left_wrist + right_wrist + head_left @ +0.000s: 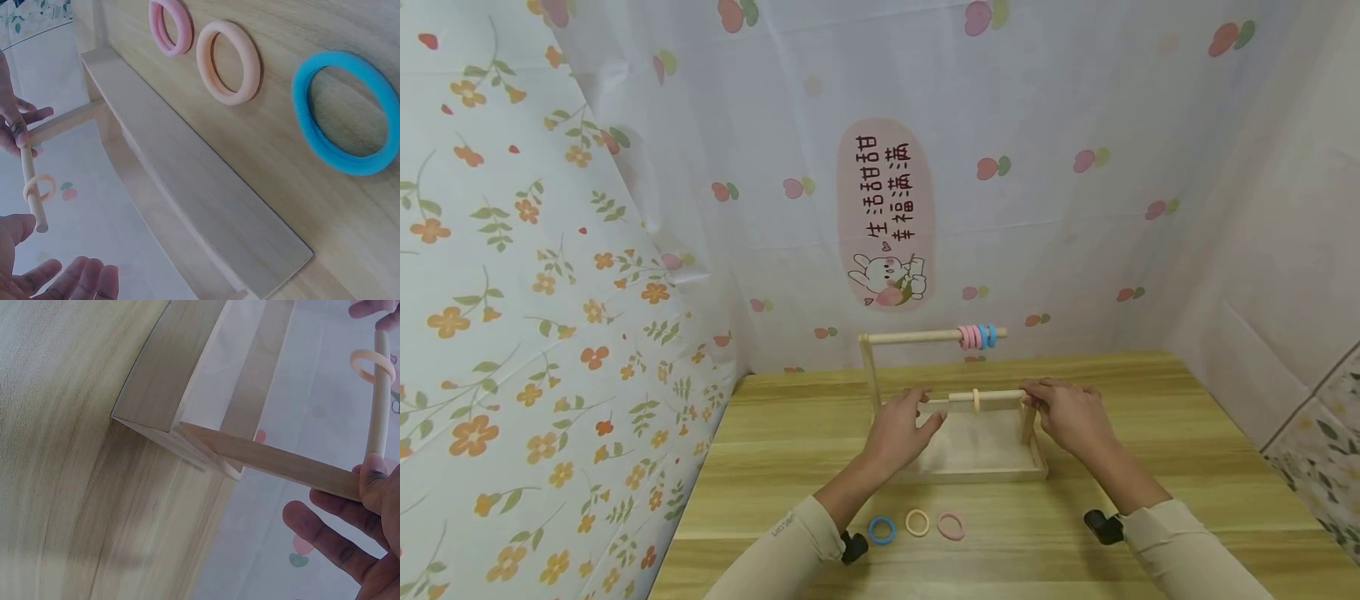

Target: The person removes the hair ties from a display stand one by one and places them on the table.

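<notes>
The right hand (1071, 412) pinches the corner of a wooden rack where the lower dowel (1003, 394) meets the short post (1027, 425), its thumb on the dowel's base and fingers behind the post. The left hand (898, 433) is released, its thumb and fingers apart and grasping nothing, just beside the dowel's free end; whether a fingertip touches that end I cannot tell. Around the lower dowel, between the two hands, hangs a peach hair tie (976, 400). The short post rises from the right end of the rack's shallow base (970, 477), while a taller post (871, 375) stands at the left end and carries the upper dowel (910, 337). Toward that dowel's right end, pink hair ties (964, 337) sit close beside blue hair ties (992, 336). In front of the base, on the wood-grain table (1150, 467), three more lie flat in a row, apart from one another: a loose blue tie (353, 165) on the person's left, a loose peach tie (251, 65) in the middle and a loose pink tie (184, 31) on the right. Beige sleeves (1187, 550) cover both forearms. Behind the table hangs a pale fruit-patterned cloth (1060, 100) with a rabbit drawing (887, 279); a flowered cloth (542, 333) hangs at the left.
</notes>
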`<state>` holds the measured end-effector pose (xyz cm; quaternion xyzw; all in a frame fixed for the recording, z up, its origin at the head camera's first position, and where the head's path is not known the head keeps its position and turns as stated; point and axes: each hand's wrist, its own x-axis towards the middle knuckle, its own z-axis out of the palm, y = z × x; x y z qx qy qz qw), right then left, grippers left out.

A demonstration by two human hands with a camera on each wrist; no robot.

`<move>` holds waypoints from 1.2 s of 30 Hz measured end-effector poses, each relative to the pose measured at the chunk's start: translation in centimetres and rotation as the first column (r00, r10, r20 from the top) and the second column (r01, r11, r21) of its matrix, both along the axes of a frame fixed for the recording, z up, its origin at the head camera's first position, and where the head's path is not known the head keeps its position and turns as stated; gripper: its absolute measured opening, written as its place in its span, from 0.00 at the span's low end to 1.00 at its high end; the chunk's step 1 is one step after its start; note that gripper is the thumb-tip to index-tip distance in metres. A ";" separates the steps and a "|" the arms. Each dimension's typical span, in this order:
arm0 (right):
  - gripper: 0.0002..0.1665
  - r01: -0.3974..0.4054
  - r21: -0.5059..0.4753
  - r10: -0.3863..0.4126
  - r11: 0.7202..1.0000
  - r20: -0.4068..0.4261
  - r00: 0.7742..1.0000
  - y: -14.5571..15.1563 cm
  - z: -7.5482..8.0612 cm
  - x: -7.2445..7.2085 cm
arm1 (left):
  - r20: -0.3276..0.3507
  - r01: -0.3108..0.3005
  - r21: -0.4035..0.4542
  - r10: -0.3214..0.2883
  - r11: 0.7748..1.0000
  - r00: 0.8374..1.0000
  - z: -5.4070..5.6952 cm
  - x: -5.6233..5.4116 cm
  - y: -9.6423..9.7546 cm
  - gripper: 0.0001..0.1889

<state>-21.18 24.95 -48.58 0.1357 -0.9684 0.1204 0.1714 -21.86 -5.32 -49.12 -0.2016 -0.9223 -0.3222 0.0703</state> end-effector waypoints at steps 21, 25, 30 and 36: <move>0.16 0.004 -0.006 -0.004 1.000 -0.008 1.000 -0.1 -0.2 0.1 | -0.066 -0.003 -0.050 0.000 0.999 0.998 0.5 -0.6 1.3 0.27; 0.17 0.006 -0.006 -0.006 1.000 -0.005 1.000 -0.1 0.0 0.1 | -0.062 0.025 -0.044 -0.028 0.999 0.998 0.4 -0.8 1.6 0.28; 0.16 0.014 -0.007 -0.014 1.000 0.002 1.000 -0.2 0.1 0.1 | -0.049 0.037 -0.063 -0.040 0.997 0.998 0.2 -1.0 2.0 0.29; 0.16 0.024 -0.004 -0.024 1.000 0.009 1.000 -0.3 0.1 0.2 | -0.047 0.054 -0.067 -0.057 0.996 0.997 0.0 -1.2 2.5 0.29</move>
